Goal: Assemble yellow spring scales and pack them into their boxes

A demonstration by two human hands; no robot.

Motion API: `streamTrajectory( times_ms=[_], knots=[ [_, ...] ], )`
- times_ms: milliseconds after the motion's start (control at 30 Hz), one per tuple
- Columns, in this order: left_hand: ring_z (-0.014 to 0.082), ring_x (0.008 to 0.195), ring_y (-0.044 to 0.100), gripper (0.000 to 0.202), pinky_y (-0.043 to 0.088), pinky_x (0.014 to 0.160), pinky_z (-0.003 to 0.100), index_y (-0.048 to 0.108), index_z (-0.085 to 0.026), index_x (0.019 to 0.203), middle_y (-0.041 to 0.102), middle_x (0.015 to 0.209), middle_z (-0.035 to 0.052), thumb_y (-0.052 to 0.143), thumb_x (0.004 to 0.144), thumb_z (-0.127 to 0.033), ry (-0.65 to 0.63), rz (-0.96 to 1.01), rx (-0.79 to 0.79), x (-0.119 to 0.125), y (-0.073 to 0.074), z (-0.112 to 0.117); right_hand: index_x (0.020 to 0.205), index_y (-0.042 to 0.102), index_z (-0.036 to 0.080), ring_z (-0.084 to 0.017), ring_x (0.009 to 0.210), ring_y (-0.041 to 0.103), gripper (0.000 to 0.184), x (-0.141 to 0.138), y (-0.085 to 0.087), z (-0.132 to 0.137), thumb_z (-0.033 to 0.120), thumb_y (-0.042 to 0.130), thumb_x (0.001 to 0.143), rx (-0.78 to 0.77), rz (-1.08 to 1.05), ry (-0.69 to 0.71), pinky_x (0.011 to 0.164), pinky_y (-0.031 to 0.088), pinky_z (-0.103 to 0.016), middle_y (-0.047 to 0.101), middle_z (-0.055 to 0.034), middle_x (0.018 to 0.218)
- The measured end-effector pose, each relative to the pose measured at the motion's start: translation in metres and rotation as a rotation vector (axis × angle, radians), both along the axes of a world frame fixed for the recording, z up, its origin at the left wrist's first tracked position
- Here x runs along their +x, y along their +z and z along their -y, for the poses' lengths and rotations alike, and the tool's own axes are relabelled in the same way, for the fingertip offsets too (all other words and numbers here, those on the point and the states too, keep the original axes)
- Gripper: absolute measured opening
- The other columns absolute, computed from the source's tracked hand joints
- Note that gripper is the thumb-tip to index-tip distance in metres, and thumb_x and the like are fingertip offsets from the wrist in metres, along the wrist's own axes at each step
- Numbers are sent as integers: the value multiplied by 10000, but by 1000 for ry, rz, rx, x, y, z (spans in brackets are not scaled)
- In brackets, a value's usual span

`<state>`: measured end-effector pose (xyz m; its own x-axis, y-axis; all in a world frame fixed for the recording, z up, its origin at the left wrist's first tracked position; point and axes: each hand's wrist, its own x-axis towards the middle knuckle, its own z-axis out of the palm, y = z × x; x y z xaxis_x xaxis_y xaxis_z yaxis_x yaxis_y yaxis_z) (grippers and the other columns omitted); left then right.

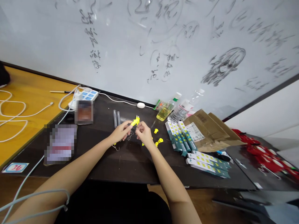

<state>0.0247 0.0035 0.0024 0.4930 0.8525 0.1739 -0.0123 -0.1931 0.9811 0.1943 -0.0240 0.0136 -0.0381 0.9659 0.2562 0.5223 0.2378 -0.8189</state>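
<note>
My left hand [121, 131] pinches a small yellow plastic piece [135, 121] above the dark table [105, 165]. My right hand [143, 133] is closed just right of it, fingertips close to the yellow piece and to a thin wire loop [130, 135] hanging below; what it grips I cannot make out. Several loose yellow pieces [158, 140] lie on the table to the right of my right hand. Two grey tubes [116, 118] lie just beyond my left hand.
Green-and-white boxes [179, 137] lie in rows at the right, beside brown cardboard packaging [210, 130]. Two plastic bottles [174, 109] stand by the whiteboard wall. A power strip [85, 95] with white cables sits at the left, near blurred items [61, 143]. Red items [263, 154] lie far right.
</note>
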Motion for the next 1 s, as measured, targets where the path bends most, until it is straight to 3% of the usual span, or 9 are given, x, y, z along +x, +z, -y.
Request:
streamTrajectory(
  times_ms=[133, 267, 467, 667, 767, 867, 1000],
  knots=[
    [49, 362, 423, 457, 343, 324, 165, 449, -212, 1292, 501, 662, -44, 454, 894, -436, 18, -34, 1, 3, -1, 4, 870, 479, 236, -98, 400, 500, 215, -5, 1, 10, 441, 414, 883, 54, 20, -4, 470, 418, -211, 508, 74, 560],
    [55, 366, 410, 489, 334, 352, 174, 419, -213, 1347, 515, 648, -40, 406, 913, -439, 45, -134, 93, 1, 2, 7, 901, 544, 222, -117, 503, 568, 224, -3, 2, 12, 393, 402, 919, 175, 260, -73, 547, 420, -212, 596, 28, 628],
    [128, 569, 558, 456, 439, 600, 233, 427, -216, 1355, 570, 645, -27, 341, 944, -395, 140, -382, 357, 0, 12, 15, 951, 593, 191, -147, 615, 645, 231, 0, -8, 10, 306, 394, 943, 414, 519, -155, 563, 391, -214, 700, -38, 775],
    [218, 787, 662, 452, 445, 667, 269, 412, -250, 1367, 692, 926, 59, 329, 950, -404, 251, -674, 435, 4, 14, 18, 934, 589, 179, -145, 570, 637, 239, -2, -17, 6, 286, 377, 955, 486, 637, -176, 522, 355, -217, 698, -36, 735],
    [234, 790, 669, 440, 441, 646, 269, 419, -257, 1358, 698, 948, 74, 323, 952, -399, 276, -774, 438, 5, 14, 19, 929, 582, 181, -141, 566, 636, 243, -4, -18, 6, 284, 364, 959, 482, 653, -169, 514, 347, -215, 700, -34, 740],
    [224, 768, 661, 431, 434, 639, 264, 431, -264, 1342, 693, 924, 63, 332, 948, -409, 286, -751, 432, 4, 13, 19, 912, 582, 176, -144, 557, 634, 246, -4, -17, 6, 288, 368, 956, 479, 637, -171, 508, 344, -214, 693, -32, 708],
    [182, 698, 623, 420, 418, 618, 244, 462, -250, 1301, 647, 796, 14, 388, 924, -418, 270, -528, 398, 2, 10, 17, 893, 590, 178, -142, 543, 629, 257, -4, -13, 8, 301, 372, 952, 478, 599, -210, 505, 342, -211, 685, -28, 677]
  ],
)
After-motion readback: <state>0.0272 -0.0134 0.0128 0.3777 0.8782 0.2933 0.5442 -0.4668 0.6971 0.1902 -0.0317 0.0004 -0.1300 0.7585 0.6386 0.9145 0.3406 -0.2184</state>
